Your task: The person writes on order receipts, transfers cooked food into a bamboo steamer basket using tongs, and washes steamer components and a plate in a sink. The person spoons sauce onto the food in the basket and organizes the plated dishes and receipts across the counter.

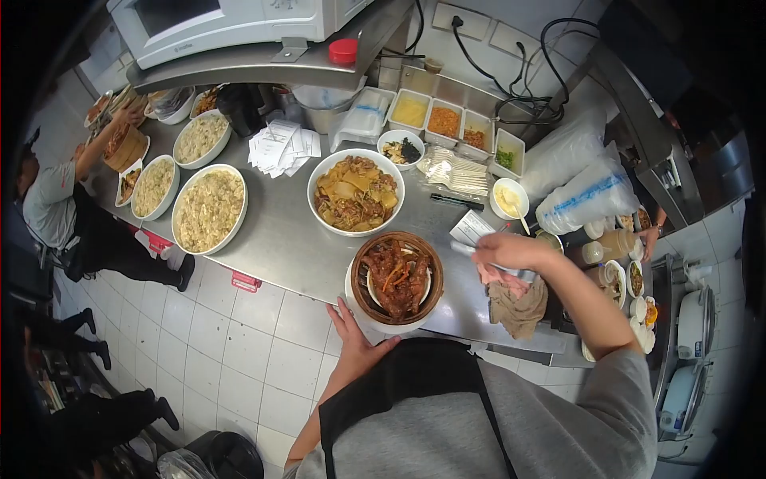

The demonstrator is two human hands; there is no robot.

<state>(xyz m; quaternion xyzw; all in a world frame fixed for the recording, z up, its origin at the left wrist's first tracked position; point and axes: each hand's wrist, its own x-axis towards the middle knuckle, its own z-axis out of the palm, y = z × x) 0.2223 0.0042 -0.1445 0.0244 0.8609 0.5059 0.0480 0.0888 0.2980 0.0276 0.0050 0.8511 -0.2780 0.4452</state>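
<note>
A round bamboo steamer basket (437,281) holds braised chicken feet (395,275) topped with orange strips. It rests on a white plate (353,297) at the counter's front edge. My left hand (357,342) lies against the plate's near left side, fingers and thumb spread. On the right, my right hand (511,251) has its fingers closed on a pink cloth (511,277), beside a printed slip (472,227). A crumpled brown cloth (519,310) lies just below that hand. Behind the basket stands a white bowl of meat and sliced vegetables (357,194).
Large bowls of fried rice (209,209) line the left counter (275,231), where another person (60,203) works. Receipts (283,148), topping tubs (444,121), wrapped utensils (455,170) and a black marker (456,201) sit at the back. A microwave shelf (263,76) overhangs. Plastic-wrapped containers (586,195) stand right.
</note>
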